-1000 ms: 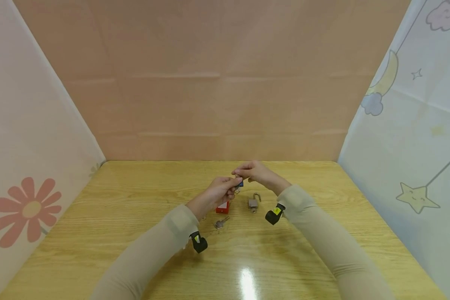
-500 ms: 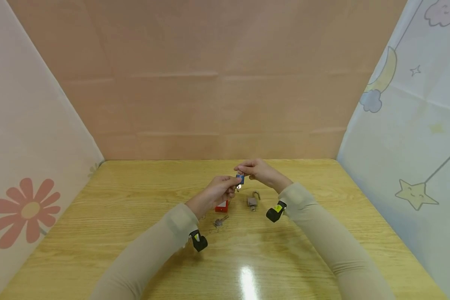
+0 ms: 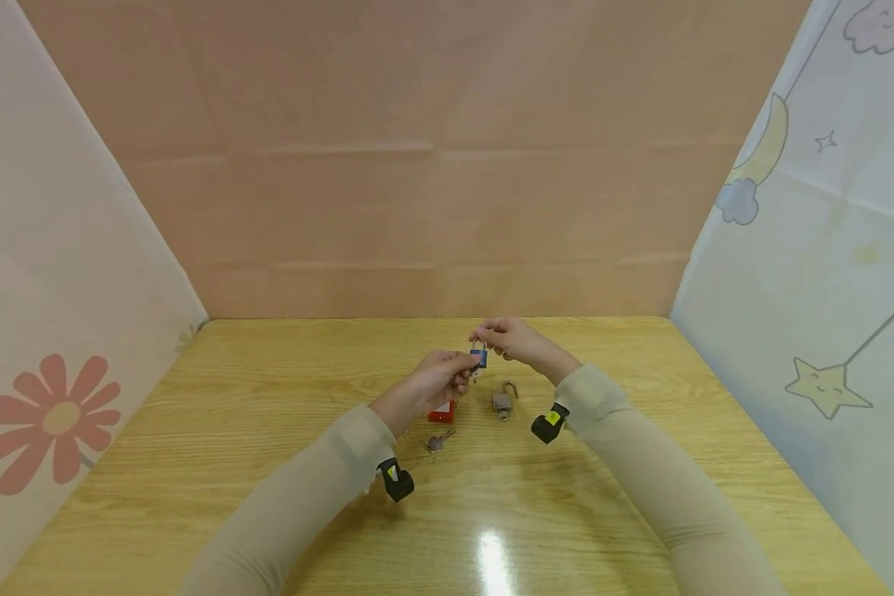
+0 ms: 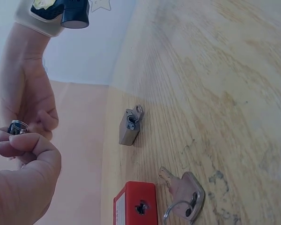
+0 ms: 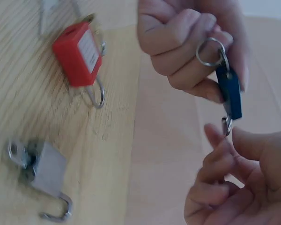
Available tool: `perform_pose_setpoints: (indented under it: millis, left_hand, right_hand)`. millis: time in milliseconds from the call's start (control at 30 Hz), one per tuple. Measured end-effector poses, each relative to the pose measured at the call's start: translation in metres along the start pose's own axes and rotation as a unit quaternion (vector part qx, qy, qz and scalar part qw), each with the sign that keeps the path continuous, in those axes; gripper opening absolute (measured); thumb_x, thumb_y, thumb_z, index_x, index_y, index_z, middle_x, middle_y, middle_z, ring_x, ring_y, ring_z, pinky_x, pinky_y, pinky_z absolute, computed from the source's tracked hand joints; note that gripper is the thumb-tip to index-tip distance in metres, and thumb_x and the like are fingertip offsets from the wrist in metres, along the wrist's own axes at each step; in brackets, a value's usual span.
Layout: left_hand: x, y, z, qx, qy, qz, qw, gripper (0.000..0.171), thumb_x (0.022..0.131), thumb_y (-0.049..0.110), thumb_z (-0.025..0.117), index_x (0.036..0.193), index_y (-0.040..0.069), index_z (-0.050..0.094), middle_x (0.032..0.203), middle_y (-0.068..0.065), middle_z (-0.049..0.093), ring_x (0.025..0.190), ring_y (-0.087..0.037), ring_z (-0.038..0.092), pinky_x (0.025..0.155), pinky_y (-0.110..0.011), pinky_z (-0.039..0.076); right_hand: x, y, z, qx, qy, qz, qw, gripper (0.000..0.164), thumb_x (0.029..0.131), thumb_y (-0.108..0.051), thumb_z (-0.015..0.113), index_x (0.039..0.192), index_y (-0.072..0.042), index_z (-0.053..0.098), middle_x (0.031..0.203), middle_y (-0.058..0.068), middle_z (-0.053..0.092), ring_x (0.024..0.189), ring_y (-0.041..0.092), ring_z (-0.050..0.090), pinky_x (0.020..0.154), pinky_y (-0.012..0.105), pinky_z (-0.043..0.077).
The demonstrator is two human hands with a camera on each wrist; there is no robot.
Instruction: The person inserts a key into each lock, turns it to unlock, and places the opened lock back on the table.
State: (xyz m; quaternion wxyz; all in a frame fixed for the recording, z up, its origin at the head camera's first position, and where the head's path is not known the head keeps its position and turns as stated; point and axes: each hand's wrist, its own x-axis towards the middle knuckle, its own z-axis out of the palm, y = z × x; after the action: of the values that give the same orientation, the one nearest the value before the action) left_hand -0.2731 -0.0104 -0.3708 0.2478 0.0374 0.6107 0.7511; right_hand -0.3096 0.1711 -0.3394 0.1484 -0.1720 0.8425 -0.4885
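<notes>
In the head view, my left hand pinches the body of a small blue padlock between thumb and fingers, above the table. The padlock stands upright, its silver shackle on top and a key hanging at its bottom. My right hand has thumb and index finger at the shackle's top. The right wrist view gives the blue padlock with a key ring at its keyhole end, and the shackle between the fingertips of the right hand.
On the wooden table below lie a red padlock with a white label, partly behind the left hand, and a grey padlock with its shackle raised and a key in it. A loose key on a ring lies nearer me.
The right hand has shifted slightly right, and more of the blue padlock and its shackle shows. The left hand keeps its hold. The things on the table have stayed put.
</notes>
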Motion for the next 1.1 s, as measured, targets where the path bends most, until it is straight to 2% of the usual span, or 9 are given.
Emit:
perform_pose_setpoints:
  millis: [100,200,333,500,633,833,1100]
  left_hand:
    - [0.0007,-0.0015,-0.0001,0.002,-0.004,0.0,1.0,0.015,0.101,0.018,0.054,0.091,0.006,0.056,0.073,0.001,0.048,0.058,-0.008,0.035,0.056,-0.02,0.035]
    - [0.0008,-0.0025,-0.0002,0.003,-0.003,-0.001,1.0,0.016,0.101,0.018,0.054,0.091,0.005,0.056,0.072,0.002,0.046,0.057,-0.008,0.035,0.056,-0.02,0.035]
    - [0.0,-0.0027,0.0013,0.0,-0.001,-0.001,1.0,0.016,0.1,0.017,0.054,0.092,0.004,0.057,0.071,0.002,0.046,0.057,-0.007,0.035,0.055,-0.019,0.036]
    - [-0.0009,-0.003,0.0034,-0.008,-0.006,-0.004,0.9999,0.015,0.1,0.015,0.054,0.096,0.001,0.058,0.069,0.002,0.046,0.057,-0.006,0.036,0.055,-0.018,0.036]
    - [-0.0008,-0.0038,0.0039,-0.011,-0.01,-0.006,0.9999,0.014,0.1,0.015,0.054,0.099,0.001,0.058,0.07,0.002,0.045,0.058,-0.007,0.035,0.055,-0.018,0.036]
    - [0.0003,-0.0052,0.0043,-0.004,-0.015,-0.008,0.9998,0.015,0.1,0.016,0.054,0.093,0.004,0.056,0.07,0.002,0.045,0.058,-0.008,0.035,0.056,-0.02,0.036]
    - [0.0018,-0.0065,0.0041,-0.006,-0.008,-0.019,0.9998,0.015,0.1,0.018,0.054,0.094,0.005,0.058,0.07,0.002,0.045,0.057,-0.008,0.035,0.055,-0.02,0.035]
  right_hand:
    - [-0.0015,-0.0057,0.0021,-0.077,0.017,-0.019,0.997,0.035,0.106,-0.026,0.041,0.113,-0.002,0.066,0.077,0.007,0.049,0.063,0.016,0.039,0.058,0.028,0.035]
    - [-0.0027,-0.01,0.0041,-0.099,0.021,-0.034,0.994,0.035,0.105,-0.027,0.042,0.104,-0.005,0.069,0.073,0.006,0.051,0.065,0.024,0.046,0.06,0.028,0.038]
    - [-0.0048,-0.0112,0.0048,-0.104,0.017,-0.041,0.994,0.034,0.105,-0.026,0.042,0.101,-0.003,0.067,0.074,0.004,0.054,0.074,0.032,0.053,0.064,0.028,0.044]
    - [-0.0071,-0.0106,0.0056,-0.099,0.021,-0.026,0.995,0.032,0.103,-0.031,0.048,0.1,-0.006,0.066,0.081,0.004,0.061,0.076,0.024,0.058,0.062,0.027,0.044]
    - [-0.0066,-0.0096,0.006,-0.083,0.026,-0.021,0.996,0.027,0.101,-0.031,0.053,0.099,-0.007,0.067,0.087,0.006,0.065,0.076,0.023,0.059,0.063,0.031,0.045]
    - [-0.0058,-0.0096,0.0066,-0.082,0.024,-0.032,0.996,0.023,0.1,-0.022,0.054,0.107,-0.004,0.066,0.099,0.01,0.067,0.079,0.017,0.061,0.073,0.032,0.052]
    - [-0.0056,-0.0104,0.0062,-0.047,0.007,-0.051,0.998,0.024,0.1,-0.013,0.053,0.118,-0.001,0.065,0.104,0.014,0.069,0.093,0.021,0.066,0.085,0.038,0.055]
